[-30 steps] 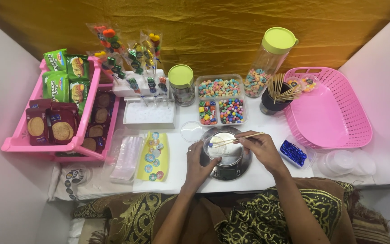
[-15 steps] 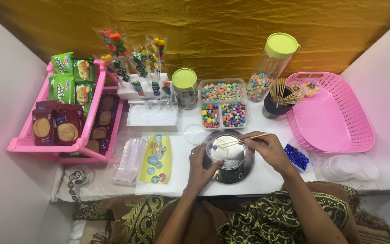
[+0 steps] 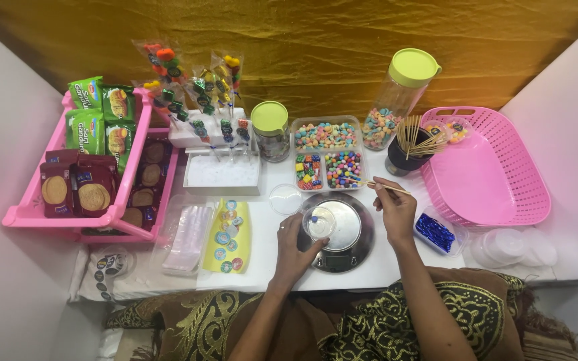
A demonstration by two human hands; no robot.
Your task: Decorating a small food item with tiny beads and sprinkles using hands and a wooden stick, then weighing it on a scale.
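Here the small clear plastic cup (image 3: 318,222) sits on the round steel kitchen scale (image 3: 340,230), near the front edge of the white bench (image 3: 396,264). The left hand (image 3: 297,242) has its grip closed around the cup's left side. The right hand (image 3: 394,208) has its fingers pinched together on a thin wooden skewer (image 3: 384,186), whose tip points at the clear divided tray of coloured candies (image 3: 328,159) toward the back edge. The dark cup of wooden skewers (image 3: 406,148) and the pink plastic basket (image 3: 503,194) stand to the right. I think the light cup could tip off the scale if the left hand pushes sideways, and a candy on the skewer could slip onto the bench.
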